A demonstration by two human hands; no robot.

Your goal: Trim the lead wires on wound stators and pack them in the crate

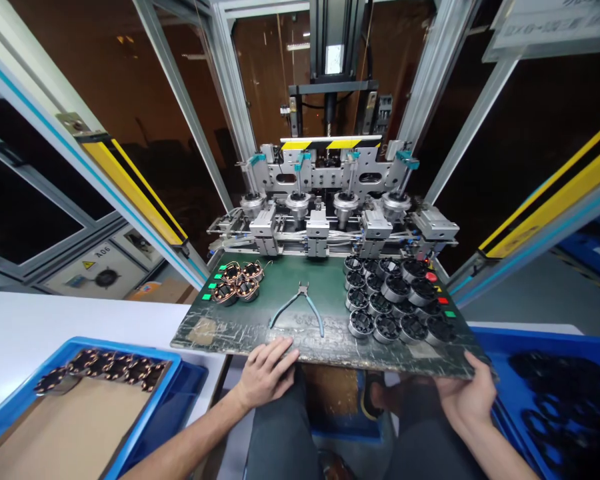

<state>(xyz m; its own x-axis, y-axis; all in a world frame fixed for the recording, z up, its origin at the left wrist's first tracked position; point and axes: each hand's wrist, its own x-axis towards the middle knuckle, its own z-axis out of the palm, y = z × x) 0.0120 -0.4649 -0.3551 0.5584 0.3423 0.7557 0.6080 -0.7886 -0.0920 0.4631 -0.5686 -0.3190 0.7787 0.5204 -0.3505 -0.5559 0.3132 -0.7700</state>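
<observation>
- On the table (pixel 290 267) edge, the left hand (pixel 267 377) rested, fingers narrowly spaced.
- At its corner, the right hand (pixel 467 395) showed fingers hidden, grip unclear.
- Pliers (pixel 303 292) lay between coils (pixel 236 285) and cores (pixel 380 304).

1. Left grip (pixel 267 377): a bare hand, slender fingers, with a bare forearm (pixel 207 427) behind it.
2. Right grip (pixel 473 397): also bare, like the forearm below it.
3. Below the left grip: plain dark grey trousers (pixel 283 433).
4. Between the grips, lower: dark footwear (pixel 367 410), yellowish-edged, partly hidden.
</observation>
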